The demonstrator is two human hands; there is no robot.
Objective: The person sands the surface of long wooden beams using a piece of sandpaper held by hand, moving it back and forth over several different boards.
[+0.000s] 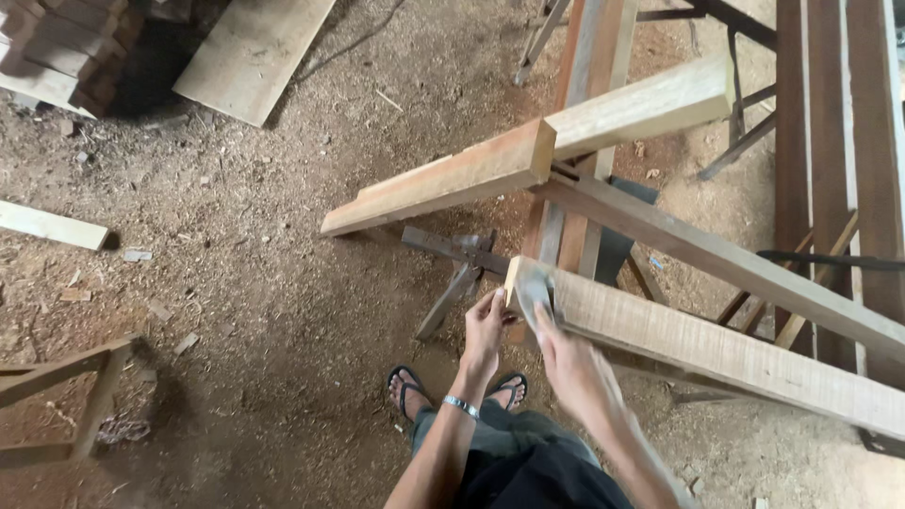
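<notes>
A long pale wooden plank (716, 349) runs from the middle of the view toward the lower right. My left hand (485, 325) grips its near end from the left side, with a metal bracelet on that wrist. My right hand (570, 363) rests on top of the same end, fingers wrapped over the edge. Another thick plank (452, 179) lies above it, slanting down to the left, with a lighter beam (650, 104) behind it. My feet in sandals (407, 385) stand on the sawdust below.
Sawdust-covered dirt floor all around. A flat board (250, 52) and stacked timber (61, 47) lie at the upper left, a short plank (52, 226) at the left edge, a wooden frame (66, 386) at lower left. Upright reddish boards (830, 141) and a metal stand (462, 273) crowd the right.
</notes>
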